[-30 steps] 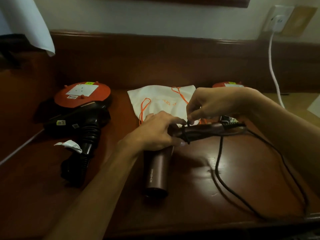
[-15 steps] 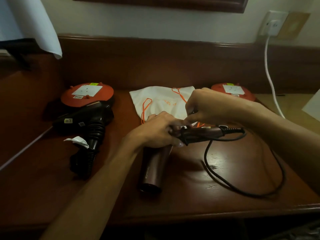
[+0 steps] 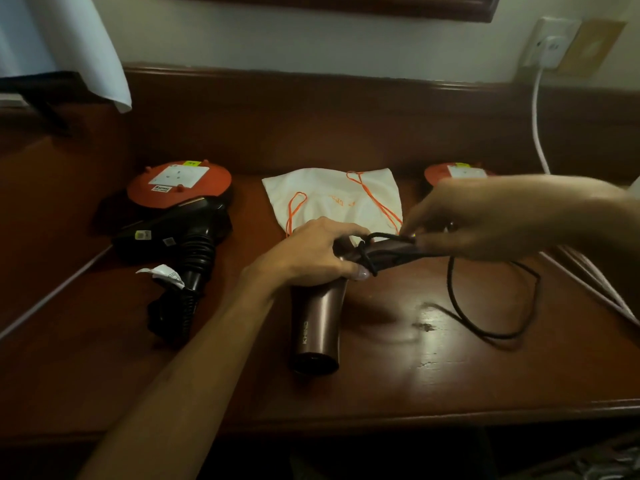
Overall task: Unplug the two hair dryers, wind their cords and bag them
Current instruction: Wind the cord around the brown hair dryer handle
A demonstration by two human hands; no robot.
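Left hand (image 3: 311, 251) clamps the bronze dryer (image 3: 317, 323) at the handle joint; barrel points to 6 o'clock, "KHIND" on its side. Right hand (image 3: 474, 220) pinches the black cord (image 3: 485, 327), one turn around the folded handle, slack looping at 3 o'clock. Black dryer (image 3: 180, 237) at 9 o'clock, cord bundled. White bag (image 3: 332, 195) at 12 o'clock.

You see a brown hair dryer (image 3: 317, 323) lying flat, its black cord (image 3: 485, 306) partly wound on the handle. A black hair dryer (image 3: 180, 237) lies left. A white bag (image 3: 332, 199) lies flat behind.
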